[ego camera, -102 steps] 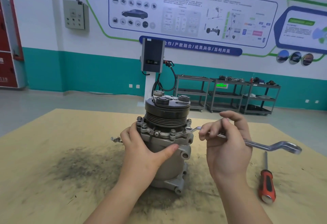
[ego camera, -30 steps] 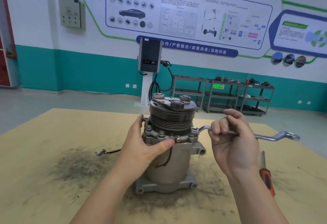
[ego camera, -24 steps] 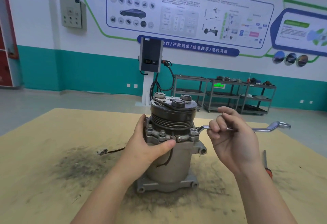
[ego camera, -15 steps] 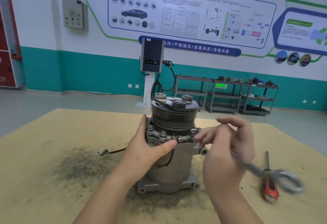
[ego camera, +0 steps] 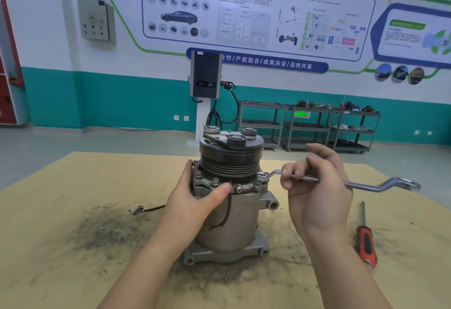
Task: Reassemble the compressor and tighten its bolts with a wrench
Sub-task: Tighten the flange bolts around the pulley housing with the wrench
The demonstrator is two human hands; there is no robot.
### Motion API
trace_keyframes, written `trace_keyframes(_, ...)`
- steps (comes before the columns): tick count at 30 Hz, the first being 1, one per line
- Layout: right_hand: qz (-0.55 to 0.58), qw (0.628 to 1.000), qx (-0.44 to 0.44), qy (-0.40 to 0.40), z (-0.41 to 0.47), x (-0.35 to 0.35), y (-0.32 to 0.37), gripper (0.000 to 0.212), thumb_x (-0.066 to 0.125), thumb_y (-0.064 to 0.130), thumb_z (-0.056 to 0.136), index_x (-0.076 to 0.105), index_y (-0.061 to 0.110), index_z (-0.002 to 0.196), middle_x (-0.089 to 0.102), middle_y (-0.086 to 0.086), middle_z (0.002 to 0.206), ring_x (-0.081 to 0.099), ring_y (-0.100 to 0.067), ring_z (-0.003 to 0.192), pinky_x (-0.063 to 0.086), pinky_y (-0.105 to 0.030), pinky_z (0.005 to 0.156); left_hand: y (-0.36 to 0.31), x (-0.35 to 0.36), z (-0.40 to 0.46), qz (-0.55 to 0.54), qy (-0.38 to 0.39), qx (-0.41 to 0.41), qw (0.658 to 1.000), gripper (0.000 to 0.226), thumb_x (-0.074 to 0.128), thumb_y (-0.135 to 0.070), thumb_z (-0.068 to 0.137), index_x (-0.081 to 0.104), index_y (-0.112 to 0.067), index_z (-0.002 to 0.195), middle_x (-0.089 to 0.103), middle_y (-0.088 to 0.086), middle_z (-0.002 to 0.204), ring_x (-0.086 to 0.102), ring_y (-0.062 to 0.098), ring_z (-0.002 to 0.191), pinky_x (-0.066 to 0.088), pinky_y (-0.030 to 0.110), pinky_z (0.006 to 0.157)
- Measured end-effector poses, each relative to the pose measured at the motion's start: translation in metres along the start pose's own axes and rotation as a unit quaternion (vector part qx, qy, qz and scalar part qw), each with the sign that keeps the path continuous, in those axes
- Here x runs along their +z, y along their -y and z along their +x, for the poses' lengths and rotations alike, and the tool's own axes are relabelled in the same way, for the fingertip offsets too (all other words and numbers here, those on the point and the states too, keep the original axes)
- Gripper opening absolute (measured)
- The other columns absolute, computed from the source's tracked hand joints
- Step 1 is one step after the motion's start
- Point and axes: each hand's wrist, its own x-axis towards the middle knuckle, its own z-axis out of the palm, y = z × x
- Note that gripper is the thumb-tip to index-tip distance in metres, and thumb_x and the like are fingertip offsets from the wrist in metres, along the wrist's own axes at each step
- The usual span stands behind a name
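The grey compressor stands upright on the table, its black pulley on top. Several bolts ring the flange below the pulley. My left hand grips the compressor's left side, thumb across the front of the flange. A silver offset ring wrench lies level, and its near ring sits over a bolt on the flange's right side. My right hand holds the wrench shank with curled fingers, just right of the compressor.
A red-handled screwdriver lies on the table to the right. A black wire with a small connector trails left from the compressor. Dark grime spreads around the base. Metal carts and a charging post stand by the far wall.
Half a second ago the wrench was off the flange, swung down to the right. Now its ring sits over the right-side bolt again, the shank level. My left hand has stayed on the compressor.
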Motion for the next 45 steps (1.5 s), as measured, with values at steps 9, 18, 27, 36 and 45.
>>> trace_keyframes(9,0.032,0.997,0.061,-0.025,0.007,-0.004,-0.005,0.025,0.031,-0.002,0.096,0.054,0.009,0.094,0.038,0.000,0.048,0.045,-0.015,0.042,0.035,-0.021,0.039,0.001,0.001,-0.001,-0.007,0.002,0.001,1.000,0.122,0.067,-0.075,0.047,0.023,-0.037,0.154,0.049,-0.038,0.121,0.045,-0.034,0.097,0.036,-0.008,0.068)
trace_keyframes(18,-0.347,0.840,-0.401,0.117,-0.040,0.009,-0.030,0.014,0.050,0.011,0.092,0.059,0.021,0.096,0.068,0.002,0.070,0.065,-0.014,0.060,0.053,-0.027,0.057,0.005,0.002,0.002,-0.015,-0.012,0.005,1.000,0.114,0.075,-0.080,0.045,0.030,-0.045,0.144,0.062,-0.040,0.105,0.053,-0.026,0.100,0.038,-0.006,0.072)
trace_keyframes(27,-0.055,0.994,-0.094,0.022,-0.008,0.001,-0.006,0.028,0.034,-0.007,0.095,0.053,0.014,0.099,0.045,-0.002,0.045,0.057,-0.021,0.046,0.046,-0.025,0.046,0.003,0.001,0.000,0.000,-0.013,-0.006,1.000,0.122,0.069,-0.077,0.046,0.024,-0.038,0.153,0.051,-0.049,0.108,0.044,-0.033,0.101,0.043,-0.001,0.078)
trace_keyframes(36,0.075,0.992,0.094,-0.039,0.006,-0.005,-0.007,0.024,0.034,0.000,0.095,0.054,0.009,0.085,0.035,0.001,0.050,0.042,-0.014,0.043,0.034,-0.020,0.041,0.000,0.002,-0.003,-0.009,-0.011,0.002,1.000,0.111,0.078,-0.071,0.057,0.028,-0.039,0.150,0.048,-0.060,0.098,0.048,-0.030,0.103,0.048,0.012,0.091)
trace_keyframes(45,-0.294,0.905,-0.289,0.107,-0.041,0.011,-0.024,0.014,0.046,0.012,0.092,0.056,0.022,0.091,0.058,0.007,0.060,0.058,-0.013,0.054,0.047,-0.023,0.052,-0.001,0.002,-0.003,-0.038,-0.004,-0.004,0.999,0.137,0.073,-0.088,0.032,0.029,-0.037,0.152,0.055,-0.031,0.127,0.054,-0.004,0.122,0.044,0.032,0.107)
